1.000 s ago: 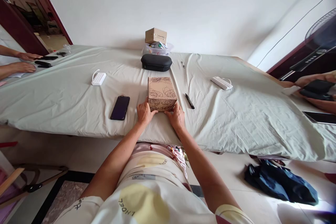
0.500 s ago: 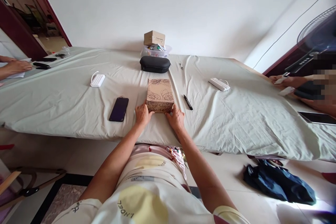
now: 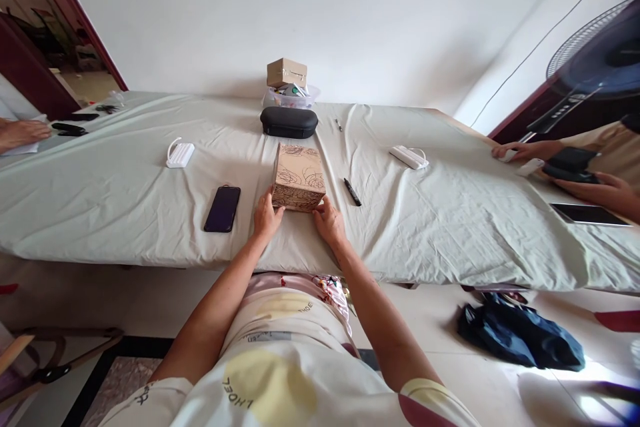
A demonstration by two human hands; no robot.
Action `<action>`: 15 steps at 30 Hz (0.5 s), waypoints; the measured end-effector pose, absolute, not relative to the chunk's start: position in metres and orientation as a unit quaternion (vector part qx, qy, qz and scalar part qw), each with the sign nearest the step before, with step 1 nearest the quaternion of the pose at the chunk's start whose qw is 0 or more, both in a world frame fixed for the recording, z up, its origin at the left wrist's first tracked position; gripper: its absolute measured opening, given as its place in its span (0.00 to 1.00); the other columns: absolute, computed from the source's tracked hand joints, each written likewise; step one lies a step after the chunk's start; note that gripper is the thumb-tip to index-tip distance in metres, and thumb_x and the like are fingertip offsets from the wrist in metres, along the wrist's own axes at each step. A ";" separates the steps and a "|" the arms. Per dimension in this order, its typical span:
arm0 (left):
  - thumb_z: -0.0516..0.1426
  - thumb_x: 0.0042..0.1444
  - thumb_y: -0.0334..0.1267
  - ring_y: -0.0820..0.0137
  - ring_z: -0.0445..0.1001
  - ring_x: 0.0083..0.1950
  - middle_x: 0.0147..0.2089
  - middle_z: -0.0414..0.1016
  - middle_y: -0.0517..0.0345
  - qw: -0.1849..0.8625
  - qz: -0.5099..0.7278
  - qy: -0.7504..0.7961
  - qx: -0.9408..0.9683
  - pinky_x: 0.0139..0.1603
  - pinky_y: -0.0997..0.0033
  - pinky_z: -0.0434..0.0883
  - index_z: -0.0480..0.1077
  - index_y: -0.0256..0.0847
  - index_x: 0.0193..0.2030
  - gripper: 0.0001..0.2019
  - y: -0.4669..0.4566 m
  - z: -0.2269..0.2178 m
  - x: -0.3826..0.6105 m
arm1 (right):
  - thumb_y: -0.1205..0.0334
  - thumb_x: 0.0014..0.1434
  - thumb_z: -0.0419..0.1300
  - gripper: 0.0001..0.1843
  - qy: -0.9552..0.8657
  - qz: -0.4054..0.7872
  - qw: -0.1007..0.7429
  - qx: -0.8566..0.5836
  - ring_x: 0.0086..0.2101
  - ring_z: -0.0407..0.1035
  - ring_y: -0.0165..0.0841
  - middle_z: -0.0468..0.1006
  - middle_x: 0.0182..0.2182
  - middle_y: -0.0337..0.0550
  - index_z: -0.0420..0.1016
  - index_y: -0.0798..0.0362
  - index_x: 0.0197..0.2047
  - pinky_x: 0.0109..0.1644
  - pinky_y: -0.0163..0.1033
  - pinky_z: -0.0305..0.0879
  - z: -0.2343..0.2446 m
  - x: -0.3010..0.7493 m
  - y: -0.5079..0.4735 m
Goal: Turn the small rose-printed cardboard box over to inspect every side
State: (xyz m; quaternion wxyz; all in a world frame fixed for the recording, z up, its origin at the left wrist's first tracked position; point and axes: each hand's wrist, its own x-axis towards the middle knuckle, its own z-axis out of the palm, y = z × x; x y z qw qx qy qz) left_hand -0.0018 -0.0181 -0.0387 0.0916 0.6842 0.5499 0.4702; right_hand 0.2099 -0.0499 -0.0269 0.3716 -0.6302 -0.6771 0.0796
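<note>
A small cardboard box (image 3: 299,167) with dark scribbled lines on its top and front sits on the cloth in front of me. My left hand (image 3: 269,215) grips its near left corner, thumb along the lower front edge. At the near right corner, my right hand (image 3: 329,219) holds the box with bent fingers. To the left of my left hand lies a dark smartphone (image 3: 222,209). A black marker pen (image 3: 353,192) is to the right of the box.
Behind the box stand a black zip case (image 3: 289,123) and a plastic tub (image 3: 313,96) with a carton (image 3: 287,72) on top. White corded blocks (image 3: 181,155) (image 3: 410,157) flank it. Other people's hands (image 3: 617,193) (image 3: 24,133) are at both table ends; a fan (image 3: 595,60) stands right.
The box has shifted slightly away from me and turned a little, with both hands still at its near corners. The view has moved slightly right.
</note>
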 end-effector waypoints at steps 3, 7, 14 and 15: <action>0.57 0.64 0.40 0.54 0.63 0.73 0.71 0.62 0.37 0.084 0.538 0.480 0.688 0.72 0.53 0.65 0.57 0.39 0.72 0.30 -0.018 -0.039 -0.003 | 0.63 0.62 0.55 0.20 -0.683 0.124 0.388 -0.607 0.44 0.80 0.42 0.86 0.42 0.45 0.69 0.50 0.58 0.51 0.45 0.73 -0.024 0.210 -0.051; 0.54 0.67 0.47 0.53 0.55 0.77 0.75 0.55 0.35 0.063 0.578 0.433 0.689 0.76 0.51 0.60 0.54 0.37 0.73 0.31 -0.022 -0.032 -0.005 | 0.60 0.63 0.57 0.11 -0.683 0.162 0.387 -0.598 0.43 0.80 0.42 0.86 0.41 0.44 0.74 0.49 0.48 0.50 0.46 0.74 -0.020 0.208 -0.053; 0.52 0.67 0.48 0.55 0.55 0.78 0.75 0.54 0.34 0.014 0.560 0.462 0.688 0.76 0.53 0.61 0.58 0.37 0.70 0.29 -0.028 -0.021 -0.010 | 0.51 0.60 0.65 0.25 -0.661 0.140 0.426 -0.602 0.41 0.78 0.41 0.83 0.44 0.48 0.71 0.53 0.57 0.48 0.46 0.74 -0.020 0.207 -0.053; 0.52 0.67 0.48 0.55 0.55 0.78 0.75 0.55 0.34 0.007 0.556 0.465 0.689 0.76 0.53 0.61 0.58 0.36 0.70 0.28 -0.029 -0.021 -0.010 | 0.50 0.60 0.65 0.31 -0.648 0.137 0.451 -0.598 0.42 0.78 0.40 0.82 0.46 0.49 0.67 0.53 0.62 0.48 0.46 0.74 -0.020 0.208 -0.052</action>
